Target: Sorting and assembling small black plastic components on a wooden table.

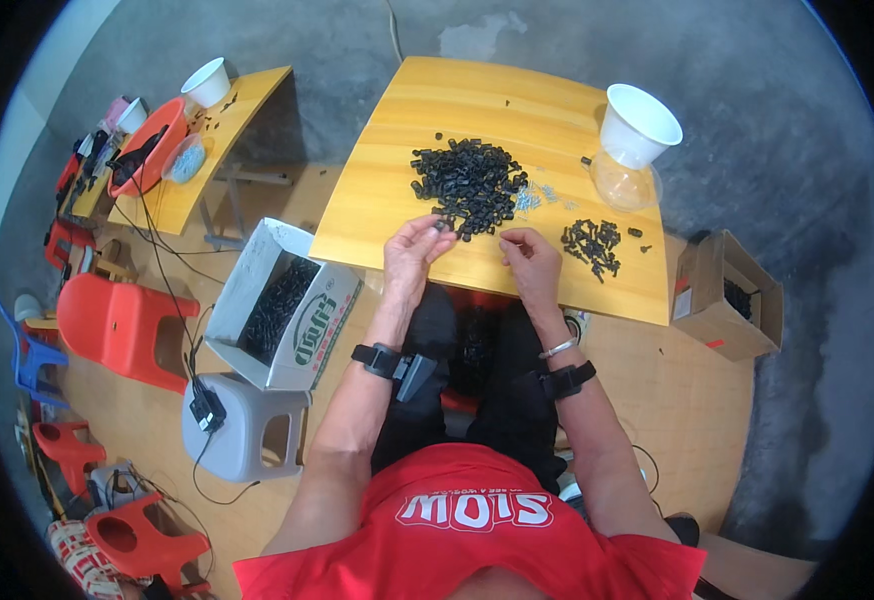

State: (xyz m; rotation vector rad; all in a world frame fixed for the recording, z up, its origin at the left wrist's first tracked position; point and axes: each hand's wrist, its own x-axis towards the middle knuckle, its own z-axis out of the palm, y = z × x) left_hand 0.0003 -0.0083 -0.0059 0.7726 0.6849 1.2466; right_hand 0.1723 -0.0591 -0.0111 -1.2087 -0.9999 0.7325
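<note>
While left hand (415,250) pinches a dark piece (441,226) beside black pile (470,180), right hand (533,264) curls inward, grip unclear, and pile looks mostly undone, finished count unclear

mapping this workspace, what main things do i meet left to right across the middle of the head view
Red plastic chair, white carton, left hand, right hand, smaller pile of black parts, brown cardboard box.

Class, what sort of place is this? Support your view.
Probably a small hand-assembly workshop: a heap of black parts and tiny silvery pieces lie on the wooden table, and a white box of dark pieces stands nearby.
</note>
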